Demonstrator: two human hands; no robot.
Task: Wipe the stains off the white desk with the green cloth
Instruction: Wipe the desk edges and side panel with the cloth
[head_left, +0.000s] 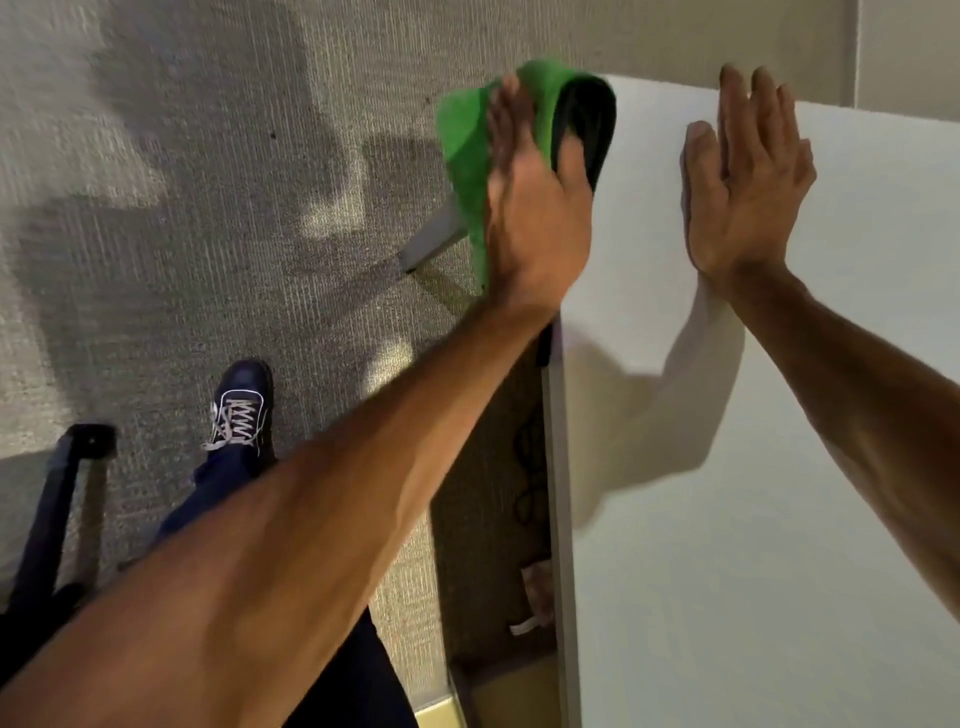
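- The left hand (530, 208), fingers straight and pressed close together, lies flat on the green cloth (467, 156) at the desk's far left corner, pinning it rather than pinching it; the thumb rests on the cloth's dark, shadowed fold.
- The cloth drapes over that corner, part on the white desk (779, 519) and part hanging off the edge above the grey carpet (182, 234).
- The right hand (743, 192) lies open, palm down and fingers loosely spread, on the bare desktop beside the cloth, holding nothing and apparently bracing.
- The cloth looks light, soft and limp; it will likely bunch and slide under a flat palm, so a broad press on its middle, or a gather of the hanging edge, seems the surest hold.
- The desktop looks hard and smooth, so the cloth should glide easily; no stains can be made out on the visible surface.
- Count: one cloth, one desk, two bare hands, one dark laced shoe (241, 410) on the carpet, and one black chair base (62, 499) at the lower left.
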